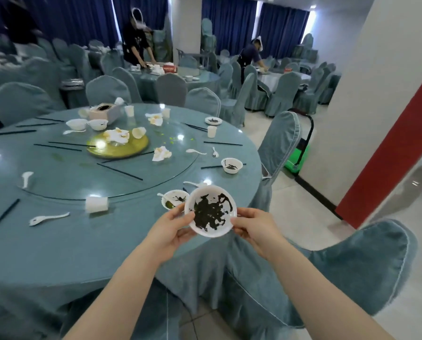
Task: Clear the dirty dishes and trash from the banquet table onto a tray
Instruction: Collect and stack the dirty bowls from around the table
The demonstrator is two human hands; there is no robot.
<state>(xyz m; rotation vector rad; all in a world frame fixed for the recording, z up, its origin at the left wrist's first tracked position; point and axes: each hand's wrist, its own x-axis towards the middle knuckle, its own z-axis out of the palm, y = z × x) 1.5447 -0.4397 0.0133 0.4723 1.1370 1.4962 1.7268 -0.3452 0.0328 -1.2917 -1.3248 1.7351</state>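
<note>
Both hands have it: the left hand (pixel 171 225) and right hand (pixel 253 228) pinch opposite rims of the smeared white bowl (pixel 210 211), fingers curled. It hangs over the table (pixel 58 246) edge, just beside a second dirty bowl (pixel 174 199), open floor to the right.

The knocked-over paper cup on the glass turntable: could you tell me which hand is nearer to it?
Left. The left hand grips the dirty bowl's rim, just right of the cup. The right hand grips the bowl's opposite rim, farther away.
</note>
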